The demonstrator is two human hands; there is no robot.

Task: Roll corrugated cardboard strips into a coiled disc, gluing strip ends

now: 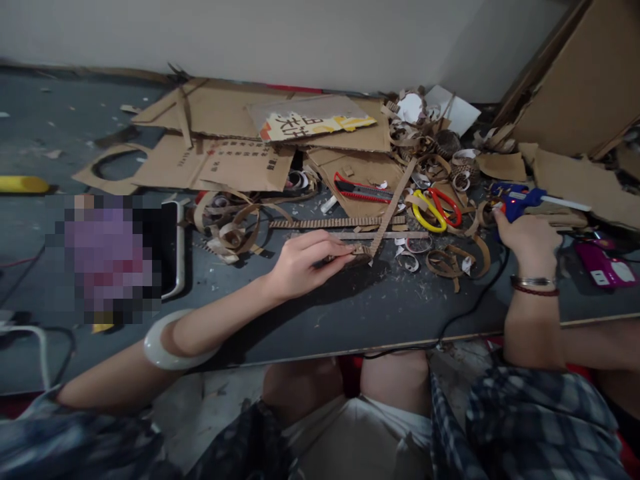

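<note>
My left hand (307,262) pinches the end of a corrugated cardboard strip (393,212) between thumb and fingertips. The strip's end by my fingertips looks curled, and its long part slants up and to the right. On the right, my right hand (531,241) is closed around a blue hot glue gun (523,200). A white glue stick (567,203) sticks out of the gun's back end. My palm and fingers hide most of its handle. Between my hands lie scissors (431,212) with yellow and red handles and a red utility knife (363,189).
Cardboard sheets (200,163) and curled strips (233,230) cover the back of the table. A phone (173,250) lies at left, a purple box (605,263) at right. The black cord (470,303) runs over the front edge. A large cardboard panel (580,87) leans at back right.
</note>
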